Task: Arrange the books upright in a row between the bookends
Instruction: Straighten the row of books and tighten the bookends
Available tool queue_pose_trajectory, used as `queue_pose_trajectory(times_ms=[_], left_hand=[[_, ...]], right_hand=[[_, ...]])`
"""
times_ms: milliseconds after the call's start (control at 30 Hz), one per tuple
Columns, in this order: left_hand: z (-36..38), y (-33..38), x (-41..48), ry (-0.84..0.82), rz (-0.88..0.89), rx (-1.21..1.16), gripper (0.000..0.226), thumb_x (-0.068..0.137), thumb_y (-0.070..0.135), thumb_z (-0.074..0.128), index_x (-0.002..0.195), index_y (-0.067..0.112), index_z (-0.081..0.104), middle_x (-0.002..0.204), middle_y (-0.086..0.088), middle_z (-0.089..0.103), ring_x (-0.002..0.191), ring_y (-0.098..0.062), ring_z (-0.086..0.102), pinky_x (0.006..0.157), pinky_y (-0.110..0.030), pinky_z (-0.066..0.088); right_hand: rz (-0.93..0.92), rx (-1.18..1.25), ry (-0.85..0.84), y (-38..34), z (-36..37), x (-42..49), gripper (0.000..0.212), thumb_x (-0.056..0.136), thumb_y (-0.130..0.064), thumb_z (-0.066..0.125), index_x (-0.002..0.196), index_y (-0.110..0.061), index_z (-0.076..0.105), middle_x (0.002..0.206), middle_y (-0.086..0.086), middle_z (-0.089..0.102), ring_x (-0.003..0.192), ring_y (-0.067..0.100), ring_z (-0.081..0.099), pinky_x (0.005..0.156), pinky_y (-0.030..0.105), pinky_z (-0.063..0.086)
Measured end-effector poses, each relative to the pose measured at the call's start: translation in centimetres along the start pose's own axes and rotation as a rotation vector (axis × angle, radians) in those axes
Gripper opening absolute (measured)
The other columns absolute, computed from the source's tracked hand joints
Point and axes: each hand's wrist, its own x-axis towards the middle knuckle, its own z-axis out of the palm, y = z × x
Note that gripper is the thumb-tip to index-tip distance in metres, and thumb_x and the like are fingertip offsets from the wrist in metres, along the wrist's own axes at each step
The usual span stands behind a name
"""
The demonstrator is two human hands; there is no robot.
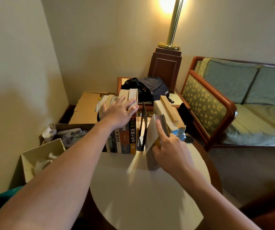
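While the left hand (118, 112) lies flat on upright books (125, 138), the right hand (170, 153) grips 1 tilted book (153, 135).

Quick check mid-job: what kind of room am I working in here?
Probably a hotel room or lounge corner: an upholstered wooden-framed sofa, a brass lamp on a wooden pedestal, and a round table carrying the books.
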Motion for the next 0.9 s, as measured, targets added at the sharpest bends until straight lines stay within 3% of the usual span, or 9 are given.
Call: queue_pose_trajectory(times_ms=[67,167,300,367,467,633,767,900], left_hand=[[0.0,0.0,0.0,-0.001,0.004,-0.006,0.061,0.092,0.077,0.007,0.15,0.057,0.015,0.167,0.01,0.005,0.153,-0.025,0.012,0.118,-0.063,0.003],[0.0,-0.1,0.2,0.0,-0.001,-0.006,0.061,0.092,0.077,0.006,0.149,0.058,0.015,0.167,0.011,0.005,0.153,-0.025,0.012,0.118,-0.063,0.003],[0.0,0.0,0.3,-0.008,0.0,-0.02,0.06,0.093,0.076,0.009,0.149,0.058,0.017,0.167,0.01,0.006,0.153,-0.025,0.011,0.118,-0.064,0.002],[-0.1,0.0,0.3,-0.014,-0.001,-0.028,0.058,0.094,0.074,0.011,0.15,0.058,0.018,0.167,0.01,0.006,0.154,-0.025,0.01,0.117,-0.064,0.001],[-0.2,0.1,0.3,-0.025,-0.004,-0.056,0.056,0.096,0.072,0.016,0.15,0.057,0.018,0.168,0.009,0.004,0.154,-0.025,0.007,0.117,-0.064,-0.002],[-0.2,-0.1,0.2,-0.015,0.004,-0.076,0.055,0.097,0.071,0.017,0.15,0.057,0.019,0.168,0.009,0.004,0.154,-0.024,0.007,0.117,-0.064,-0.004],[-0.1,-0.3,0.2,-0.004,0.011,-0.073,0.055,0.097,0.071,0.016,0.15,0.056,0.021,0.168,0.007,0.005,0.154,-0.025,0.009,0.116,-0.063,-0.004],[-0.2,-0.7,0.2,0.007,0.015,-0.056,0.058,0.096,0.072,0.013,0.15,0.055,0.021,0.168,0.006,0.006,0.153,-0.027,0.011,0.116,-0.064,-0.002]], right_hand=[[-0.011,-0.006,-0.043,0.5,-0.6,-0.3,0.074,0.103,-0.041,0.04,0.156,-0.044,-0.012,0.108,0.01,0.058,0.087,0.023,0.065,0.067,0.035,0.059],[-0.048,-0.039,-0.081,1.3,-1.7,-1.9,0.07,0.104,-0.041,0.039,0.155,-0.048,-0.008,0.12,0.005,0.059,0.094,0.019,0.062,0.057,0.022,0.044],[-0.112,0.003,-0.07,0.9,-2.4,-4.1,0.068,0.103,-0.04,0.041,0.148,-0.054,-0.008,0.125,-0.001,0.057,0.106,0.017,0.059,0.05,0.02,0.038],[-0.159,0.015,-0.035,0.3,-2.4,-4.5,0.069,0.103,-0.039,0.042,0.145,-0.056,-0.01,0.119,-0.002,0.056,0.097,0.014,0.057,0.048,0.017,0.034],[-0.183,0.043,0.032,-0.6,-2.9,-4.1,0.068,0.103,-0.04,0.041,0.146,-0.054,-0.01,0.112,-0.002,0.054,0.091,0.015,0.06,0.051,0.015,0.04],[-0.183,0.055,0.087,-1.3,-3.4,-3.3,0.069,0.102,-0.037,0.045,0.153,-0.05,0.0,0.113,0.004,0.053,0.095,0.025,0.065,0.063,0.03,0.06],[-0.208,0.014,0.125,-1.5,-3.4,-3.2,0.069,0.101,-0.033,0.047,0.158,-0.042,0.008,0.123,0.015,0.055,0.097,0.034,0.068,0.063,0.038,0.062],[-0.205,0.006,0.173,-1.1,-4.0,-2.5,0.068,0.098,-0.026,0.051,0.156,-0.037,0.017,0.118,0.02,0.059,0.089,0.035,0.068,0.054,0.033,0.059]])
